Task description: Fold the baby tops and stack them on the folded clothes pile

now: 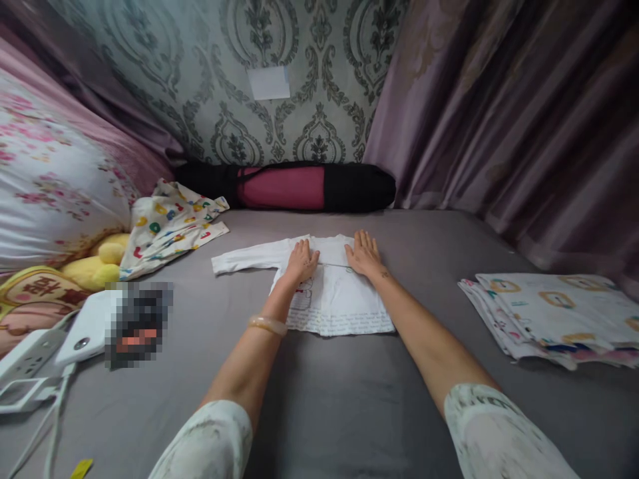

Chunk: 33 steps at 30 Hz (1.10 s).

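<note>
A small white long-sleeved shirt [339,299] lies spread on the grey bed sheet [329,399]. Its left sleeve stretches out to the side, while no right sleeve shows sticking out. Printed lines of text run along the hem, and part of a picture shows beside my left wrist. My left hand [302,261] rests flat on the upper left of the shirt, fingers stretched out. On the upper right, my right hand [364,253] presses flat too, its thumb apart from the fingers. Both palms are hidden against the cloth.
A stack of folded clothes [554,313] lies at right. To the left are a patterned garment [172,226], yellow plush toys [100,263], a white device [90,326], a power strip [30,352] and cables. A black and pink long bag [282,187] lies along the wall.
</note>
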Tool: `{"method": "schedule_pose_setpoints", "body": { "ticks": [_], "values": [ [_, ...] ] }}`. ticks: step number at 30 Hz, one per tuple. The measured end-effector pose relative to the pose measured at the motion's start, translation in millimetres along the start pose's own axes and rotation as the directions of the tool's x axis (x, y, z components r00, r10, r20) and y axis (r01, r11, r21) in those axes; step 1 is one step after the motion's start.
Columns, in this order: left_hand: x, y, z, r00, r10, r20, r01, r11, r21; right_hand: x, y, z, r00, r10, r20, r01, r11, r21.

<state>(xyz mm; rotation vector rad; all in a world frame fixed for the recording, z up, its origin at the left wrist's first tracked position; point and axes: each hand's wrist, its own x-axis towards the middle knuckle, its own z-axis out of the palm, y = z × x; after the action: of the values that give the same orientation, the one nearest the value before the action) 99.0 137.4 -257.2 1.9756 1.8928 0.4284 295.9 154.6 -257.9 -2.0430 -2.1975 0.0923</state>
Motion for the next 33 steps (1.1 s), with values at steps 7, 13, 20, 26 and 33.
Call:
{"method": "schedule_pose_setpoints", "body": {
  "ticks": [7, 13, 20, 26, 33],
  "values": [
    [-43, -7, -10.5, 0.998, -0.014, -0.06, 0.012, 0.999, -0.039, -1, -2, 14, 0.996, 0.05, 0.072, -0.052, 0.998, 0.025],
    [-57, -17, 2.5, 0.987, 0.01, -0.161, -0.017, 0.999, -0.041, -6, -20, -1, 0.999, -0.003, 0.054, 0.003, 1.0, -0.004],
    [-58, -17, 9.0, 0.987, 0.051, -0.154, -0.046, 0.998, 0.037, -20, -56, 10, 0.983, -0.142, 0.116, 0.135, 0.988, 0.071],
    [-58, -15, 4.4, 0.988, 0.043, -0.148, -0.042, 0.999, 0.009, -16, -62, 3, 0.977, -0.123, 0.175, 0.11, 0.99, 0.086],
    [-56, -18, 0.3, 0.979, -0.039, -0.198, 0.008, 0.988, -0.154, -20, -94, 11, 0.943, -0.313, 0.114, 0.302, 0.947, 0.106]
  ]
}}
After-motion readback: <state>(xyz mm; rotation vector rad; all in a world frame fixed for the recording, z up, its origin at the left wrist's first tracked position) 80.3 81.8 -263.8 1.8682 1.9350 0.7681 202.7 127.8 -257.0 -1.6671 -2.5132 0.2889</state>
